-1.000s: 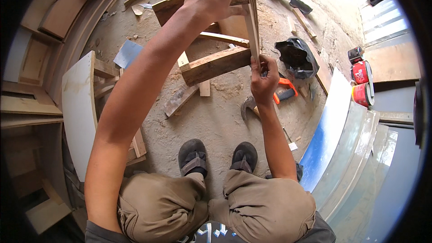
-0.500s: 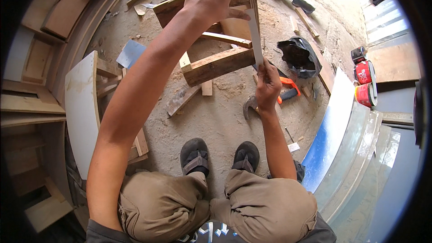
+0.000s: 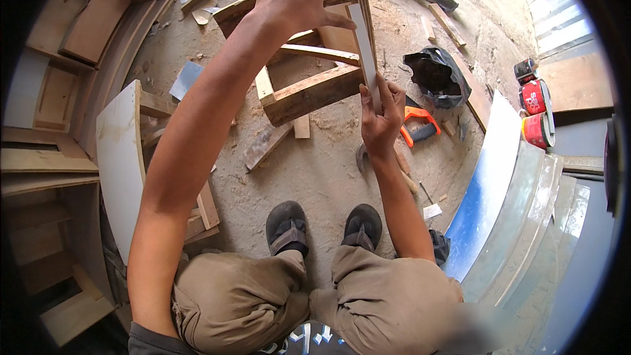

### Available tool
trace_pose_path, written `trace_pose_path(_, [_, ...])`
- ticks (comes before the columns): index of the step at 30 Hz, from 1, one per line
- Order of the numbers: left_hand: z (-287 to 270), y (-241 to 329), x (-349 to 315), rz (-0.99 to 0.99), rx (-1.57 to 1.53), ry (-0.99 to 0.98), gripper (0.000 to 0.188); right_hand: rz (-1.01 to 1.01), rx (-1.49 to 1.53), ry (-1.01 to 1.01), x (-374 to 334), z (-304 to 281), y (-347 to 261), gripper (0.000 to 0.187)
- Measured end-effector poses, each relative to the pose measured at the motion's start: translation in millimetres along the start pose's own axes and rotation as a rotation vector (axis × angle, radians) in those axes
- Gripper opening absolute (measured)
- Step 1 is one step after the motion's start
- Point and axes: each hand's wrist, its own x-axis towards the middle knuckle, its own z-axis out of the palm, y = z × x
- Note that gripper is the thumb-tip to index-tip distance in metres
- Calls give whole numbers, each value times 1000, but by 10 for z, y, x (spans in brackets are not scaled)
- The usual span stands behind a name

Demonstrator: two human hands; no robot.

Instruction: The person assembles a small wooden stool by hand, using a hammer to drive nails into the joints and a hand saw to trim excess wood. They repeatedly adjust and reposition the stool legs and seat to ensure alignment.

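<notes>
Shifted left, the white strip has its lower end between right fingers.

Passage: one, floor between my sandals and the wooden frame; hammer head at right, offcut at left. Obstructions beyond my right hand: saw, black bag.

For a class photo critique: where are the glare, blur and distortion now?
Head view, upper right: glare on the corrugated sheet; head view, lower right: smudgy blur over part of the trousers; head view, sides: dark rim, bowed clear sheets; head view, top: wooden frame fairly sharp.
</notes>
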Motion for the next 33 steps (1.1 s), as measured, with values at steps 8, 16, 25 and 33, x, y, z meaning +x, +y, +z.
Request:
trace_pose_path(8, [3, 23, -33, 19, 5, 47, 88, -1, 31, 32, -15, 122, 71, 40])
trace_pose_path(16, [62, 35, -66, 27, 56, 86, 84, 56, 60, 61, -38, 153, 50, 38])
trace_pose_path(25, [103, 176, -144, 29, 73, 111, 78, 72, 85, 41, -118, 123, 262, 25])
trace_pose_path(33, [624, 497, -100, -63, 171, 266, 65, 137, 118, -49, -246, -37, 518, 28])
